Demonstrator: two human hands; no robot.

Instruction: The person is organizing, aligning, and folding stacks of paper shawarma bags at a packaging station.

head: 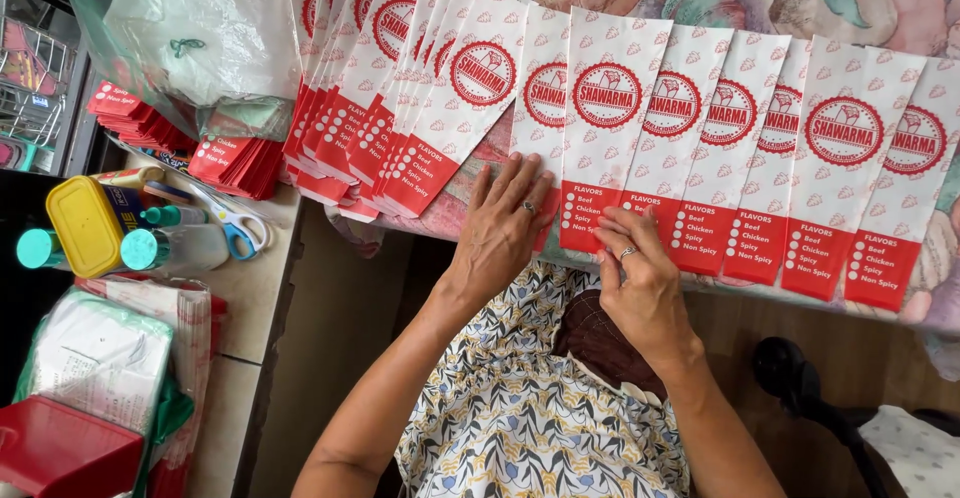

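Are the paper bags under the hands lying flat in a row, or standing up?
Flat. The paper bags lie overlapped in a row on the table, printed faces up; the left hand and right hand rest on their lower edges.

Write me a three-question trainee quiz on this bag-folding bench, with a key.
1. True or false: the left hand lies flat on a paper bag in the overlapping row.
2. Which thing lies on the side counter?
A. a stapler
B. scissors with blue handles
C. a tape roll
3. Fill in: the right hand pinches the ____ bottom band of a bag.

Key: 1 true. 2 B. 3 red. The right hand's fingertips meet at the red strip, and each hand wears a ring. The yellow-lidded container stands left of the scissors.
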